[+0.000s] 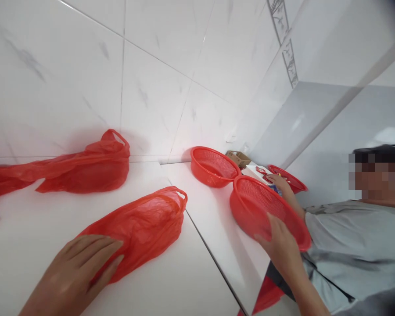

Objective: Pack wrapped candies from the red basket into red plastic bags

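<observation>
My left hand (77, 265) is closed around the near end of a red plastic bag (145, 224), which lies on the white table with its looped handle pointing away. Inside, the bag's contents cannot be made out. My right hand (283, 248) is at the near side of a red plastic basket (263, 206) with mesh walls; thumb and fingers are apart, and nothing shows between them. Whether it touches the basket, I cannot tell. A second red basket (213, 164) sits behind, near the wall.
More red bags (95, 169) lie along the tiled wall at left. A seam divides the white tabletop (171, 281). At right, a person (355, 245) in a light grey shirt reaches toward small red packets (263, 172). A cardboard box (238, 157) and another red basket (294, 180) stand there.
</observation>
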`<act>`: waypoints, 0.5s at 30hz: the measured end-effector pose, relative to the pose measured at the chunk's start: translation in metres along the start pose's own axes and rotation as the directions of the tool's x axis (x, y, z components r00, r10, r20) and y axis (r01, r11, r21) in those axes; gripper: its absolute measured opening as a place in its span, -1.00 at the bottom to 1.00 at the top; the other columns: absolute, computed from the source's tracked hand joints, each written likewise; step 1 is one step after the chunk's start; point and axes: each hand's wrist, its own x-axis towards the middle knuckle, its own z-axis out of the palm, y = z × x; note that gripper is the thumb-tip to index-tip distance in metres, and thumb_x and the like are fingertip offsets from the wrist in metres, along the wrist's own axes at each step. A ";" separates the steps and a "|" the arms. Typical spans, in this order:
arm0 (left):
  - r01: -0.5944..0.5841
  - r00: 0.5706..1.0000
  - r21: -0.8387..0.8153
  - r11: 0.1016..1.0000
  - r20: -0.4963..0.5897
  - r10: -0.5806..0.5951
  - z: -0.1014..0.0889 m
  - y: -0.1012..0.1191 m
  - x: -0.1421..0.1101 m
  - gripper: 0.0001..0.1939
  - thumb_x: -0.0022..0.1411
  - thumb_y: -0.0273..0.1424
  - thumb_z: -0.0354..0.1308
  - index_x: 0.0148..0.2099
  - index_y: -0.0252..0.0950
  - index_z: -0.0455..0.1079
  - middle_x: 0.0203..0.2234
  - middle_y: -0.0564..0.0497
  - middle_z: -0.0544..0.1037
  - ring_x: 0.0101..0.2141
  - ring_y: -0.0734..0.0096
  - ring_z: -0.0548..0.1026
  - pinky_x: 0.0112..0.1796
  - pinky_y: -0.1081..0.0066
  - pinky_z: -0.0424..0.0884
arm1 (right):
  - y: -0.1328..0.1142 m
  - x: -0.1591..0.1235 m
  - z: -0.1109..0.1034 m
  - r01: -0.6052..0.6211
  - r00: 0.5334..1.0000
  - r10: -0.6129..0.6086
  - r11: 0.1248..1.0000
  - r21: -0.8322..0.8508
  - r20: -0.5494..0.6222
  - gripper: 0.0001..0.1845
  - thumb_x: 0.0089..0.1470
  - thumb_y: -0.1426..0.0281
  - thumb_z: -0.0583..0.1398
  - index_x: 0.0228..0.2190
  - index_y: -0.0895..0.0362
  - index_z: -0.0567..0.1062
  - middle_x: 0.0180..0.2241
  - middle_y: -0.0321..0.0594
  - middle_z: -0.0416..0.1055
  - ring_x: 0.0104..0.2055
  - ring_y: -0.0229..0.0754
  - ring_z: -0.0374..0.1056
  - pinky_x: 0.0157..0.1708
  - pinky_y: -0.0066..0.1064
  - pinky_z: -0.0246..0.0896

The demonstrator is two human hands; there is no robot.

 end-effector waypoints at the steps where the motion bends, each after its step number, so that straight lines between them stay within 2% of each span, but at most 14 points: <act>1: 0.000 1.000 -0.002 1.000 0.000 0.000 0.001 -0.002 -0.001 -0.40 0.22 -0.40 -0.01 0.21 0.33 0.03 -0.28 0.14 0.58 -0.26 0.11 0.51 -0.19 -0.09 0.39 | 0.000 -0.006 0.002 0.018 0.997 -0.018 1.000 -0.006 0.072 -0.54 0.12 0.28 0.07 0.03 0.21 0.29 -0.08 0.09 0.38 -0.08 0.08 0.35 -0.20 -0.15 0.31; 3: -0.003 1.000 -0.003 1.000 -0.008 0.003 0.002 -0.003 0.000 -0.36 0.22 -0.41 -0.01 0.23 0.36 -0.04 -0.29 0.14 0.58 -0.27 0.10 0.51 -0.21 -0.10 0.39 | -0.008 -0.019 0.004 0.024 0.984 -0.021 1.000 -0.018 0.178 -0.63 0.13 0.43 0.01 -0.02 0.17 0.33 -0.15 -0.01 0.44 -0.18 0.00 0.41 -0.28 -0.24 0.34; 5: -0.014 1.000 -0.005 1.000 -0.016 0.014 0.002 -0.001 0.001 -0.34 0.22 -0.41 0.00 0.22 0.38 -0.07 -0.30 0.14 0.58 -0.29 0.10 0.52 -0.23 -0.09 0.41 | -0.022 -0.033 0.004 0.005 0.977 0.003 0.999 -0.035 0.215 -0.62 0.11 0.52 -0.02 -0.05 0.15 0.36 -0.16 -0.06 0.46 -0.20 -0.04 0.43 -0.30 -0.28 0.34; 10: 0.001 1.000 -0.029 1.000 -0.021 -0.001 0.000 0.003 0.004 -0.34 0.19 -0.42 0.02 0.20 0.40 -0.03 -0.30 0.15 0.59 -0.29 0.08 0.53 -0.20 -0.10 0.40 | -0.051 -0.056 -0.003 0.007 0.978 0.002 0.999 -0.046 0.210 -0.60 0.07 0.56 -0.03 -0.07 0.15 0.39 -0.10 -0.06 0.44 -0.14 -0.01 0.42 -0.23 -0.23 0.35; 15: 0.006 0.999 -0.056 0.998 -0.041 -0.008 -0.001 0.001 0.004 -0.39 0.17 -0.42 0.04 0.18 0.33 0.11 -0.27 0.12 0.58 -0.26 0.07 0.51 -0.17 -0.10 0.37 | -0.059 -0.056 -0.017 -0.028 0.965 0.028 1.000 -0.001 0.260 -0.60 0.09 0.54 -0.02 -0.06 0.12 0.41 -0.10 -0.10 0.46 -0.18 -0.02 0.44 -0.24 -0.25 0.36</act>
